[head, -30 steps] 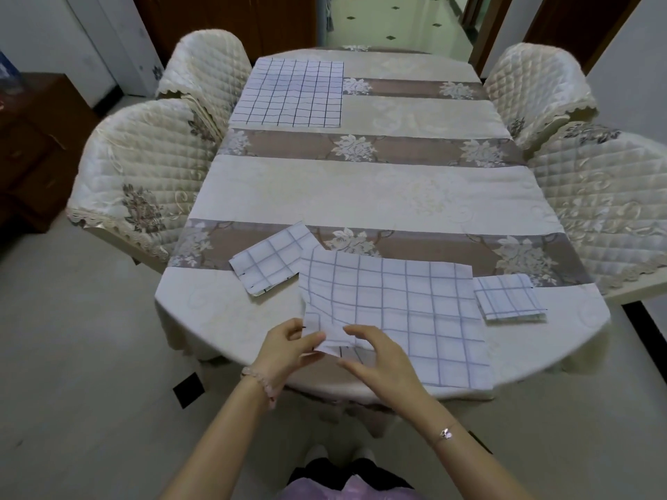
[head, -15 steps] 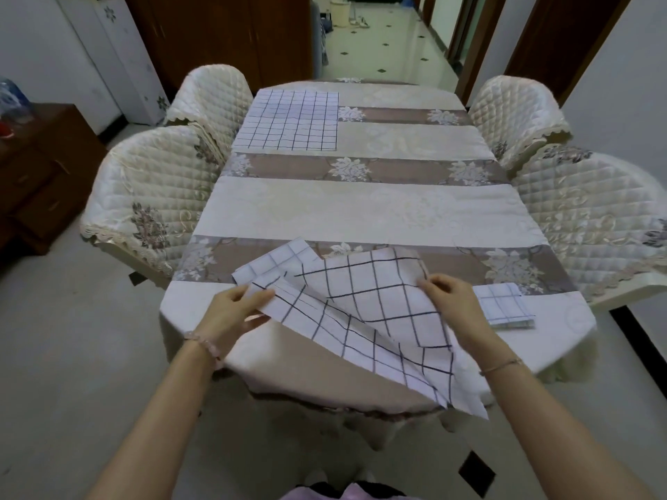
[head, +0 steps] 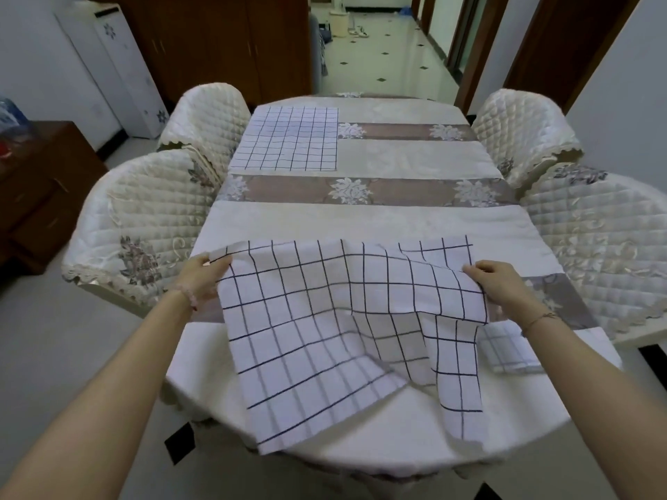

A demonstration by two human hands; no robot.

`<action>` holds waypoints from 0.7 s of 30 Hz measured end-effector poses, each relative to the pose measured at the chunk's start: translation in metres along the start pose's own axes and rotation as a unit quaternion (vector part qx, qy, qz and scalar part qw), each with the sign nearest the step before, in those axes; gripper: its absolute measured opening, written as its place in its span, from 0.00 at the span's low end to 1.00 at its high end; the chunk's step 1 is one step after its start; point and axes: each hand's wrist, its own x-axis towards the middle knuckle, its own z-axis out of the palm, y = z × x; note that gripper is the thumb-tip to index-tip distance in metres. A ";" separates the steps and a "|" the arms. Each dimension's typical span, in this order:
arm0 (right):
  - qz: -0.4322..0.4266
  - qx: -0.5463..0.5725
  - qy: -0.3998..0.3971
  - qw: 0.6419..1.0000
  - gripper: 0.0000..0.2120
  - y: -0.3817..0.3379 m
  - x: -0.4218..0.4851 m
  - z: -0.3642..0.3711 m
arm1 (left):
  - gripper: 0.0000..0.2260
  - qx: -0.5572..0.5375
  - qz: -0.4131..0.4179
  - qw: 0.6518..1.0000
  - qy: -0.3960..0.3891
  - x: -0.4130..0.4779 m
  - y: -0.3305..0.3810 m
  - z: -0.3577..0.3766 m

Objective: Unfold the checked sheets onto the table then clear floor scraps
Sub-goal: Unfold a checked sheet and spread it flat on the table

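A white checked sheet (head: 325, 319) with dark grid lines is spread wide and held above the near end of the table (head: 361, 218). My left hand (head: 202, 279) grips its far left corner and my right hand (head: 501, 286) grips its far right edge. The near part sags onto the tablecloth and hangs over the front edge. A second checked sheet (head: 288, 138) lies flat at the far left of the table. A small folded checked sheet (head: 509, 351) lies at the near right, partly under the held one. Another folded sheet seen earlier is hidden now.
Four quilted cream chairs flank the table, two on the left (head: 137, 225) and two on the right (head: 595, 240). A dark scrap (head: 180, 442) lies on the floor by the table's near left corner. A brown cabinet (head: 39, 185) stands at the left.
The sheet has been opened from a half-folded state to full width; both hands moved apart and away from me, lifting its far edge. The view tilted up.
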 end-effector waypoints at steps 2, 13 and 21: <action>0.019 -0.009 0.008 1.000 0.17 0.009 0.020 0.003 | 0.11 0.044 0.016 0.999 0.019 0.023 0.004 0.007; 0.078 0.026 0.031 0.996 0.14 0.048 0.040 0.023 | 0.07 0.064 -0.063 0.996 -0.012 0.038 -0.027 0.039; 0.145 0.082 -0.010 0.986 0.10 0.084 -0.007 0.005 | 0.13 0.032 -0.106 0.994 -0.018 -0.027 -0.078 0.005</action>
